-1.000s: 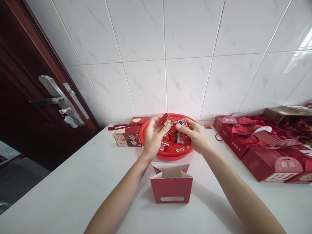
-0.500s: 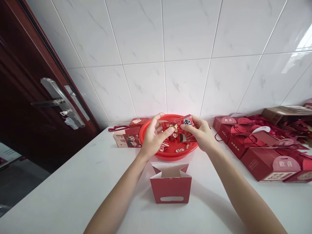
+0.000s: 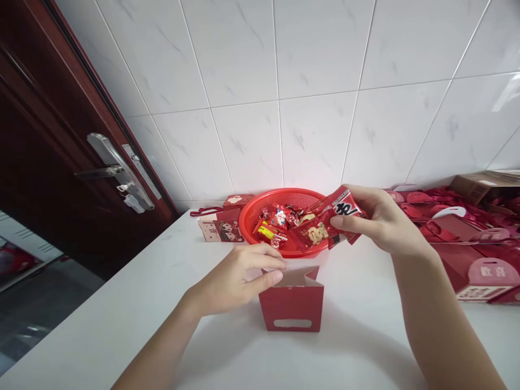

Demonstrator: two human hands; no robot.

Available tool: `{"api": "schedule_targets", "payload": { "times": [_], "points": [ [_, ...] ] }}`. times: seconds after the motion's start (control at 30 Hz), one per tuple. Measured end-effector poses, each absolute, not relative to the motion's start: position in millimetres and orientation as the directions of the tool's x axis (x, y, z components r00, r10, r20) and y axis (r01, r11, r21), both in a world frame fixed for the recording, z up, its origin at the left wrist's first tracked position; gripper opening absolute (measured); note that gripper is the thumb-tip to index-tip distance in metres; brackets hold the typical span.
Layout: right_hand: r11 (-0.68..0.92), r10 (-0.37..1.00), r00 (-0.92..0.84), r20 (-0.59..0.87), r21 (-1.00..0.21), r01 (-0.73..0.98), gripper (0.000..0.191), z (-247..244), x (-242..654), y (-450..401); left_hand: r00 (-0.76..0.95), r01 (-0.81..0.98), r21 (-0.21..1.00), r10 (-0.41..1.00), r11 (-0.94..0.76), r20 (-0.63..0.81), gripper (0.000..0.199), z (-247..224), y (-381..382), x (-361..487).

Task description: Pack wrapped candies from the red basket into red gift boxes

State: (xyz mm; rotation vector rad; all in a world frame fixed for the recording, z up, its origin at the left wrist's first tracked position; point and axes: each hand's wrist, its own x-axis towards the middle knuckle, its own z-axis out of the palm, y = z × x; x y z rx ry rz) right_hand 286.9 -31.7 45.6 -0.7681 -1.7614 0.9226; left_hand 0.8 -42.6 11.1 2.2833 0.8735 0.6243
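Observation:
In the head view, my right hand (image 3: 377,219) pinches several red snack packets (image 3: 319,230), one with a large black character, another with a gold print. They hang over the right rim of a red plastic basket (image 3: 288,253). Wrapped sweets (image 3: 280,216) lie inside it. A red paper box (image 3: 290,306) stands upright before me with its top flaps up and a white oval on its front. My left hand (image 3: 244,276) is at the box's upper left corner, fingers and thumb apart; whether it touches the edge I cannot tell.
A printed gift box (image 3: 221,225) with a red ribbon lies left of the basket. Several red gift boxes (image 3: 455,260) with ribbons crowd the right side, a cardboard carton (image 3: 483,187) behind them. A tiled wall backs the white table (image 3: 142,325); a dark door (image 3: 49,135) stands left.
My left hand has let go of the packets and come down to the box's left side. My right hand has moved to the right with the packets, uncovering the sweets in the basket.

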Motion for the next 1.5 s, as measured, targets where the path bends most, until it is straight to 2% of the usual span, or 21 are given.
{"api": "schedule_targets", "payload": {
  "times": [0.1, 0.23, 0.47, 0.6, 0.73, 0.97, 1.1, 1.3, 1.4, 1.5],
  "points": [
    [0.57, 0.78, -0.404, 0.478, -0.809, 0.145, 0.007, 46.7, 280.6, -38.1, 0.629, 0.414, 0.753, 0.759, -0.512, 0.171, 0.029, 5.3, -31.5, 9.5],
    [0.614, 0.772, -0.412, 0.484, -0.734, 0.29, 0.008, 46.2, 276.6, -42.7, 0.661, 0.376, 0.77, 0.732, -0.516, 0.167, 0.044, 4.4, -15.5, 15.3],
    [0.653, 0.757, -0.461, 0.462, -0.56, 0.51, 0.016, 35.0, 265.6, -34.9, 0.633, 0.306, 0.851, 0.759, -0.426, 0.152, 0.051, -9.0, 1.9, 16.9],
    [0.654, 0.751, -0.429, 0.502, -0.477, 0.587, 0.026, 28.1, 257.7, -28.4, 0.648, 0.276, 0.862, 0.744, -0.426, 0.16, 0.047, -12.4, 2.7, 17.1],
    [0.645, 0.76, -0.4, 0.513, -0.517, 0.563, 0.042, 28.0, 260.7, -26.7, 0.623, 0.288, 0.882, 0.772, -0.372, 0.122, 0.053, -14.4, 2.4, 16.2],
    [0.592, 0.806, -0.304, 0.508, -0.688, 0.419, 0.037, 28.8, 257.2, -26.5, 0.617, 0.299, 0.877, 0.777, -0.376, 0.123, 0.054, -16.5, 3.7, 15.3],
    [0.639, 0.767, -0.325, 0.554, -0.608, 0.471, 0.032, 21.8, 245.1, -25.9, 0.629, 0.272, 0.894, 0.769, -0.356, 0.115, 0.055, -16.3, 3.2, 16.2],
    [0.724, 0.69, -0.478, 0.545, -0.539, 0.431, 0.021, 14.7, 234.9, -27.4, 0.65, 0.215, 0.903, 0.745, -0.373, 0.153, 0.029, -13.0, 1.1, 19.0],
    [0.721, 0.692, -0.479, 0.541, -0.548, 0.424, 0.019, 18.2, 237.3, -28.0, 0.657, 0.232, 0.891, 0.739, -0.389, 0.152, 0.034, -13.8, 1.9, 18.0],
    [0.704, 0.708, -0.408, 0.577, -0.622, 0.342, 0.016, 24.1, 243.6, -28.9, 0.639, 0.252, 0.89, 0.756, -0.381, 0.143, 0.049, -17.0, 3.8, 15.7]
  ]
}}
